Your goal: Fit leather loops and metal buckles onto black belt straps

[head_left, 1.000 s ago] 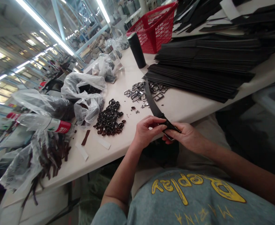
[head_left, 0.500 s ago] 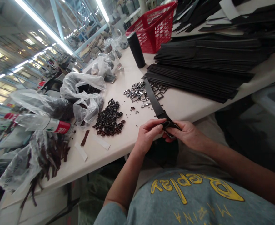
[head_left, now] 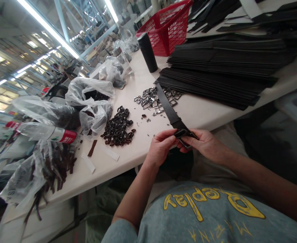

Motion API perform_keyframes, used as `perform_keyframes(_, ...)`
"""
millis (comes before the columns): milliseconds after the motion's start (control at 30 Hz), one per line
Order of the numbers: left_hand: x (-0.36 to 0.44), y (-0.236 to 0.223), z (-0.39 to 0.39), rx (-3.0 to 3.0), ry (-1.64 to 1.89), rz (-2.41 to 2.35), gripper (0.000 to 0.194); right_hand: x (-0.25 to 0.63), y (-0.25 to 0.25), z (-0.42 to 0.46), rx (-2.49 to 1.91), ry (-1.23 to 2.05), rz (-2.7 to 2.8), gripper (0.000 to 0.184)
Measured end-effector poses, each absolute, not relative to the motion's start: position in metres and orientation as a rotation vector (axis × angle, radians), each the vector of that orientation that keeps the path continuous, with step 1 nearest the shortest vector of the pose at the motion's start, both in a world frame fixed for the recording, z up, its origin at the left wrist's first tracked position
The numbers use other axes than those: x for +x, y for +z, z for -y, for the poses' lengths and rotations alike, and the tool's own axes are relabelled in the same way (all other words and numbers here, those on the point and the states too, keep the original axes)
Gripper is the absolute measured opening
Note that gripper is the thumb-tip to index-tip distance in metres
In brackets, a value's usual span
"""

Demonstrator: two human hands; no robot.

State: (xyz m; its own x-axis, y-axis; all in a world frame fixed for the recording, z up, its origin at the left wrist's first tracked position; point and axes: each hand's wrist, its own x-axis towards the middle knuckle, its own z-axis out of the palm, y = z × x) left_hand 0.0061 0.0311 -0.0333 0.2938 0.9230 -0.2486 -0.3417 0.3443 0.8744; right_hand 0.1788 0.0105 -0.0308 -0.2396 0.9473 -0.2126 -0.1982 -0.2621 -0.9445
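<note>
Over the table's front edge, both hands are at the end of a black belt (head_left: 167,104) whose strap runs away from me across the table. A metal buckle (head_left: 188,145) sits at the near end. My left hand (head_left: 161,145) is closed, its thumb and fingers pinching a dark oval belt loop (head_left: 180,132) against the strap. My right hand (head_left: 206,144) is closed around the belt end beside the buckle; its fingers partly hide the fold. A pile of metal buckles (head_left: 148,98) lies under and beside the strap, with a heap of dark belt loops (head_left: 118,128) to its left.
Stacked black straps (head_left: 214,81) fill the right side. Behind stand a black flask (head_left: 147,54) and a red basket (head_left: 172,33). Plastic bags (head_left: 90,91), a lying bottle (head_left: 44,132) and brown strips (head_left: 54,165) crowd the left. Small metal bits (head_left: 153,115) lie near the strap.
The hands and belt stay almost in place. The dark loop between my left fingers shows a little more openly, and the view has shifted slightly.
</note>
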Motion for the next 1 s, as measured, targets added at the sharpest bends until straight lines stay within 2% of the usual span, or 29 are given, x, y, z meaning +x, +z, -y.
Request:
perform_keyframes(100,0.006,-0.036,-0.029,0.991,1.024,-0.905,0.031,0.18,-0.029,-0.011,-1.102,1.648,1.07,0.059)
perform_keyframes(200,0.006,-0.034,-0.028,1.153,1.018,-0.917,0.034,0.178,-0.03,-0.011,-1.102,1.657,1.092,0.057)
perform_keyframes(400,0.003,-0.029,-0.027,1.68,1.093,-1.016,0.022,0.173,-0.036,-0.011,-1.084,1.659,1.13,0.039)
perform_keyframes(533,0.0,-0.028,-0.027,1.96,1.038,-1.057,0.023,0.176,-0.039,-0.009,-1.05,1.598,1.215,0.029)
perform_keyframes(833,-0.003,-0.027,-0.027,2.286,1.009,-1.049,0.027,0.173,-0.033,-0.005,-1.047,1.621,1.052,0.046)
perform_keyframes(1000,0.004,-0.021,-0.026,2.283,0.975,-1.067,0.026,0.17,-0.034,-0.002,-1.03,1.569,1.004,0.046)
